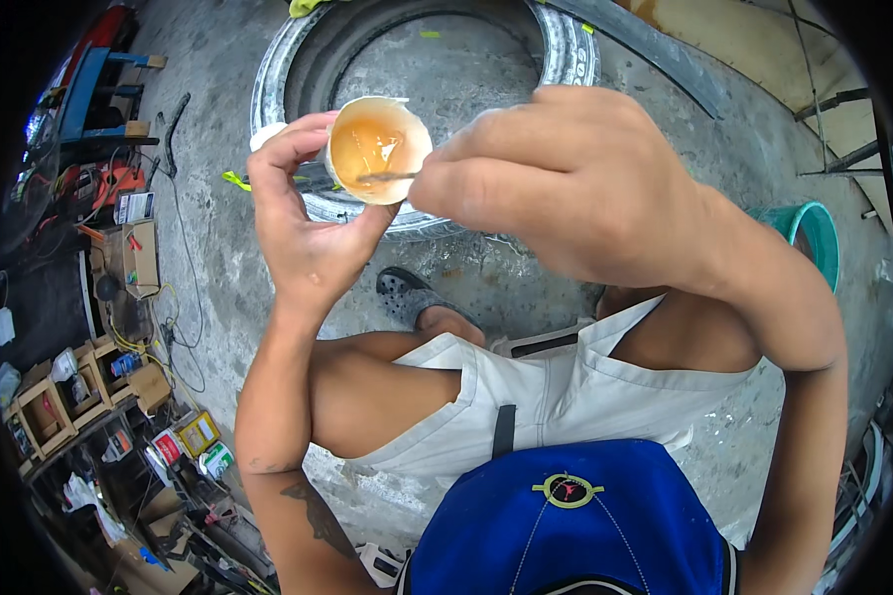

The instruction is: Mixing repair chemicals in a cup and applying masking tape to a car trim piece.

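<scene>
Rough grey concrete floor (218,228) carries a worn tyre (566,45) lying flat. Left hand (303,223) cups a small round white container (377,149), its grip closed around the rim; glossy amber paste coats the inside. Right hand (566,183) pinches a thin metal stick (387,177), tip dipped in the paste. Container sits above the tyre's near sidewall.
</scene>
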{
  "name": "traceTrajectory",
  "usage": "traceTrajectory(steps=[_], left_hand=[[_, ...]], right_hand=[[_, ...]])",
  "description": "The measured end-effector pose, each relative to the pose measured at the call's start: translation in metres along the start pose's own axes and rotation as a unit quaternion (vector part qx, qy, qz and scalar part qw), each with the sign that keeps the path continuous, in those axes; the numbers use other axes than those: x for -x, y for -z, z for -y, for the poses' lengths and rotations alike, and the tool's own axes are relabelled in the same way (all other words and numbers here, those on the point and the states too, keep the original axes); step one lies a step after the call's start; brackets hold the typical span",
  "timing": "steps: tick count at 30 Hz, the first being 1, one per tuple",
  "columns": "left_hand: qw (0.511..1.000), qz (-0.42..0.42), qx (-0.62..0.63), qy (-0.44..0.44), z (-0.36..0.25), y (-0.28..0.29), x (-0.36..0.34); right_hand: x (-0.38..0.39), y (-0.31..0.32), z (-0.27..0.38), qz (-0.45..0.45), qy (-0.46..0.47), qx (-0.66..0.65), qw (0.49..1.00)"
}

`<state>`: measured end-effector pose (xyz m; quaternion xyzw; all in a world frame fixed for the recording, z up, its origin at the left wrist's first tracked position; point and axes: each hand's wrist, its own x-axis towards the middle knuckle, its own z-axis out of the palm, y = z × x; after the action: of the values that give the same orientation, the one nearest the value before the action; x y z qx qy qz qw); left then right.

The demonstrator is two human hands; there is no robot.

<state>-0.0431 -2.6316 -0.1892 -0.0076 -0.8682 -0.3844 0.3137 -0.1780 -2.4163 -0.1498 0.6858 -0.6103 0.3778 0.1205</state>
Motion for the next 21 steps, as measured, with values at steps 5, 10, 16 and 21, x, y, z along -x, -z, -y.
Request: traceTrajectory(steps=[5,10,16,21], left_hand=[[1.0,0.016,-0.021,0.009,0.002,0.001,0.001],[0.999,0.023,-0.012,0.038,0.002,0.0,0.004],[1.0,0.02,-0.006,0.024,0.004,0.001,0.003],[1.0,0.015,-0.022,0.014,0.003,0.001,0.001]], right_hand=[[0.0,-0.001,-0.006,0.01,-0.032,0.065,0.997],[-0.001,-0.007,0.003,0.0,-0.109,-0.091,0.99],[0.001,-0.01,0.002,-0.009,-0.12,-0.132,0.984],[0.002,-0.008,0.001,-0.037,-0.13,-0.08,0.988]])
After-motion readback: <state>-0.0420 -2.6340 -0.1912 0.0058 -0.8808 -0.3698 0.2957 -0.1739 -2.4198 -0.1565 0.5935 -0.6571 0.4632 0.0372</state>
